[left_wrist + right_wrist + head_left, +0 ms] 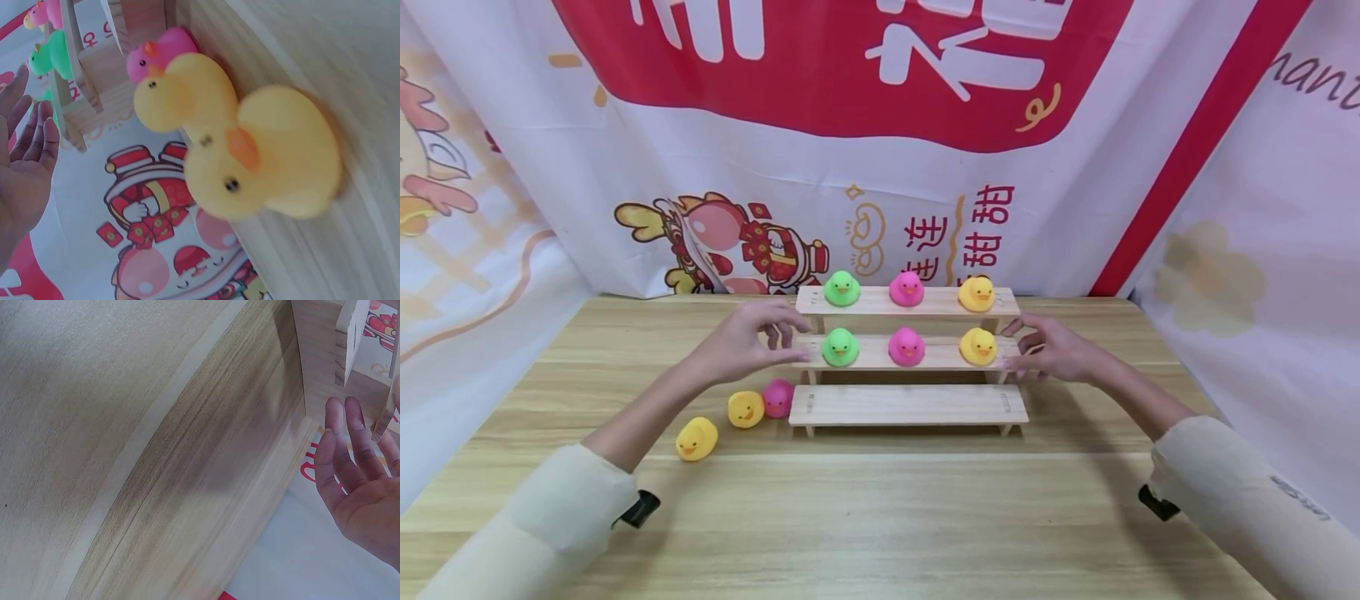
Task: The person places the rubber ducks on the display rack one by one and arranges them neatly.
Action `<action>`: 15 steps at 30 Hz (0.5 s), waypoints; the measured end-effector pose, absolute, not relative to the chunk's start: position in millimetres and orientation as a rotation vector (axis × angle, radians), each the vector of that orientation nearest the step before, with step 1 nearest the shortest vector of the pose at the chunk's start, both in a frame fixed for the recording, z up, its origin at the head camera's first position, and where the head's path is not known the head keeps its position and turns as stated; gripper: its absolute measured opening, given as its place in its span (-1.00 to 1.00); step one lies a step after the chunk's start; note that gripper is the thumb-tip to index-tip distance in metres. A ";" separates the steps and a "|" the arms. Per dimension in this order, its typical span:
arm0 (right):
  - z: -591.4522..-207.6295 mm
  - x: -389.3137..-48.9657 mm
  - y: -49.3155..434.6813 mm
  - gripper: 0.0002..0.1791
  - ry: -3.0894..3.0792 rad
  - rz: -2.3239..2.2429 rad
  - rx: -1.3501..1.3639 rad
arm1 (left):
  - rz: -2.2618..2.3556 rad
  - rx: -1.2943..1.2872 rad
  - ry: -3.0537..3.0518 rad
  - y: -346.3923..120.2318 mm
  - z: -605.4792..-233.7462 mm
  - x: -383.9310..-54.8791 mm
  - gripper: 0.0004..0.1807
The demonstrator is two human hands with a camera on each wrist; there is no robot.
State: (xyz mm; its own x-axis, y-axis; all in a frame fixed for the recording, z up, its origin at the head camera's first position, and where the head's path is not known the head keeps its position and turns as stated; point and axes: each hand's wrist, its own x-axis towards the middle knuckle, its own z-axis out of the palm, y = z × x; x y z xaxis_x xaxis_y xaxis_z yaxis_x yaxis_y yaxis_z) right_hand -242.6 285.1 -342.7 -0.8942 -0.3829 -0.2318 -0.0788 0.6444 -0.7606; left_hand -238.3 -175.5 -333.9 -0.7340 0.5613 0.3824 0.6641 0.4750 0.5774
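A three-tier wooden stand (908,405) holds rubber ducks on its upper two tiers. The top tier carries a green duck (842,289), a pink duck (907,289) and a yellow duck (976,294). On the middle tier sit another green duck (840,347), pink duck (906,347) and yellow duck (978,347). My left hand (754,342) is at the left end of the middle tier, fingers loosely bent and holding nothing. At the opposite end is my right hand (1051,348), also with nothing in its grasp. Whether either hand's fingertips touch the wood, I cannot tell.
Left of the stand, a pink duck (778,398) and two yellow ducks, one nearer the stand (746,409) and one farther out (697,439), lie on the wooden table (880,517). A printed white cloth (820,158) hangs behind the stand.
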 end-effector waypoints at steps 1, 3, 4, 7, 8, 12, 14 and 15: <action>-342.5 -242.4 285.1 -0.37 2.493 -1.128 -0.365 | -1.089 -1.078 -2.581 -179.0 -334.6 -237.8 -0.70; -342.3 -242.3 285.2 -0.37 2.494 -1.127 -0.364 | -1.067 -1.072 -2.606 -186.5 -335.7 -236.1 -0.74; -342.3 -242.3 285.2 -0.37 2.495 -1.126 -0.364 | -1.062 -1.067 -2.624 -190.2 -336.0 -235.1 -0.75; -342.4 -242.6 285.5 -0.38 2.494 -1.129 -0.369 | -1.056 -1.051 -2.691 -201.6 -336.5 -231.6 -0.80; -342.5 -242.7 285.6 -0.38 2.494 -1.129 -0.371 | -1.058 -1.041 -2.717 -205.4 -336.5 -230.3 -0.81; -342.7 -242.9 285.9 -0.37 2.494 -1.127 -0.370 | -1.057 -1.020 -2.813 -220.7 -336.1 -225.8 -0.82; -343.5 -243.4 285.2 -0.36 2.495 -1.124 -0.369 | -1.051 -1.011 -2.852 -229.5 -336.5 -223.2 -0.82; -343.8 -243.6 284.9 -0.36 2.495 -1.124 -0.370 | -1.047 -1.004 -2.872 -233.9 -336.8 -221.7 -0.81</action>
State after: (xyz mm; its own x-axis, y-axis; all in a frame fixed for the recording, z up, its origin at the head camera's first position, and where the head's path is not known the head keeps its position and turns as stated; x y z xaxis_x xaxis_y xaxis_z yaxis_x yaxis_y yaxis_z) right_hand -243.6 284.9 -343.8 -0.8937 -0.3848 -0.2305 -0.0824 0.6459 -0.7590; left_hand -221.7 -233.9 -336.8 -0.8027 0.5808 0.1350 0.5315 0.5943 0.6036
